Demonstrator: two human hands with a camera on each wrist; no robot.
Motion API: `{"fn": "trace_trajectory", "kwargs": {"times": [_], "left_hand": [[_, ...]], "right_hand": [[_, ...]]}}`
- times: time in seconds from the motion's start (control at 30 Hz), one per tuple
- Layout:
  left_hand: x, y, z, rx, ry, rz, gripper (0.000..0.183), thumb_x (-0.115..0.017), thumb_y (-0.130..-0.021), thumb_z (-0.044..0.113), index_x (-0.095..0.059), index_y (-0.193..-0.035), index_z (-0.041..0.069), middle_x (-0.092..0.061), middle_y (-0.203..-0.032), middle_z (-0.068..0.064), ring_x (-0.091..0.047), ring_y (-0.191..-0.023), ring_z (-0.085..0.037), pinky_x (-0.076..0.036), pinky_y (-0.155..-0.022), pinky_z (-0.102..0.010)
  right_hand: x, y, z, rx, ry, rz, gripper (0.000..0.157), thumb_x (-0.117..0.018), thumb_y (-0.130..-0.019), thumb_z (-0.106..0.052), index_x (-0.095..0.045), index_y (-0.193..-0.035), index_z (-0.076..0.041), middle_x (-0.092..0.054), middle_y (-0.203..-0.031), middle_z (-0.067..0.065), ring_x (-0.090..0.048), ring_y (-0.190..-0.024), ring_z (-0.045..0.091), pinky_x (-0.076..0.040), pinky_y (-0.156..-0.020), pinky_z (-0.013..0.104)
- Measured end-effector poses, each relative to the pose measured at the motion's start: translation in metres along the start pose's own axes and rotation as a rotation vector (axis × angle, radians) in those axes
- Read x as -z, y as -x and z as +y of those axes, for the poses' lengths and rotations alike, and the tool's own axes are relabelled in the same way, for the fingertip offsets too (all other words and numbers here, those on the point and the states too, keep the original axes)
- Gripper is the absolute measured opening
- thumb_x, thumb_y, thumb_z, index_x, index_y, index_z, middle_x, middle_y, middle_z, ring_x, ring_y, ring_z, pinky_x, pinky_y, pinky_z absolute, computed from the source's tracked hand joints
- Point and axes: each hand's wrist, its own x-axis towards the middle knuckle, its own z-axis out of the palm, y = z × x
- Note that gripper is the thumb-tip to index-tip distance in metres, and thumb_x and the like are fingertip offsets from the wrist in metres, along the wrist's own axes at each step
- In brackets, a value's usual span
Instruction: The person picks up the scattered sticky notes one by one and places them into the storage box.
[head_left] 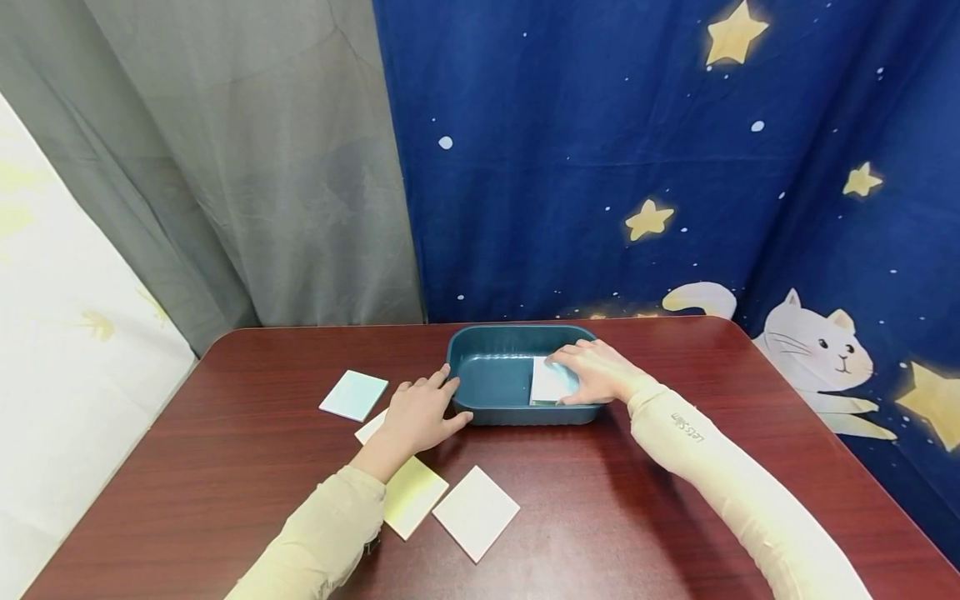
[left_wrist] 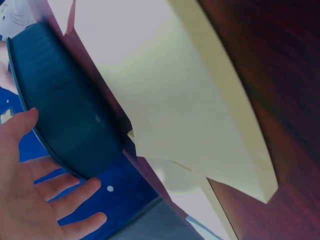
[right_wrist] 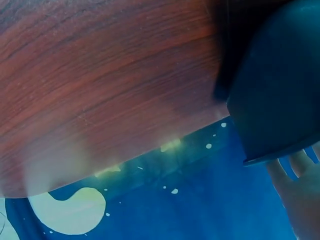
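Observation:
A dark teal bin (head_left: 491, 383) with rounded corners stands at the far side of the table. My right hand (head_left: 592, 371) reaches over its right end and grips a whitish-blue sticky note pad (head_left: 546, 382) inside, thumb near and fingers far. In the right wrist view, the bin wall hides the pad and most fingertips. At the left end, my left hand (head_left: 420, 414) has spread, fairly straight fingers (left_wrist: 75, 200) touching the bin's rim. Beneath that forearm lie a yellow sticky note pad (head_left: 412, 496) and a partly covered white pad (head_left: 369, 428).
A light blue pad (head_left: 354, 395) lies to the left on the reddish-brown table (head_left: 247, 467). Nearer me, a pale pinkish pad (head_left: 476, 512) sits turned cornerwise. Behind the table's far edge hang a grey curtain (head_left: 300, 167) and a blue starry one (head_left: 540, 167).

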Motion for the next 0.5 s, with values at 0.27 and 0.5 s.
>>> {"fn": "trace_trajectory", "kwargs": {"times": [0.27, 0.5], "left_hand": [[0.0011, 0.0002, 0.0004, -0.001, 0.006, 0.000, 0.061, -0.051, -0.082, 0.051, -0.050, -0.126, 0.008, -0.037, -0.134, -0.013, -0.050, -0.103, -0.029, -0.036, -0.082, -0.047], [0.0013, 0.0005, 0.0001, -0.003, -0.001, 0.007, 0.061, -0.051, -0.082, 0.051, -0.051, -0.125, 0.009, -0.038, -0.134, -0.013, -0.050, -0.103, -0.029, -0.037, -0.081, -0.047]], "right_hand": [[-0.0030, 0.0001, 0.0010, -0.006, -0.017, -0.056, 0.060, -0.070, -0.065, -0.045, -0.056, -0.114, -0.013, -0.057, -0.109, 0.003, -0.051, -0.091, 0.023, -0.037, -0.077, 0.040], [-0.0044, -0.0012, 0.0006, -0.022, -0.034, -0.098, 0.060, -0.071, -0.066, -0.043, -0.056, -0.116, -0.013, -0.057, -0.110, 0.004, -0.051, -0.090, 0.023, -0.038, -0.076, 0.041]]}}
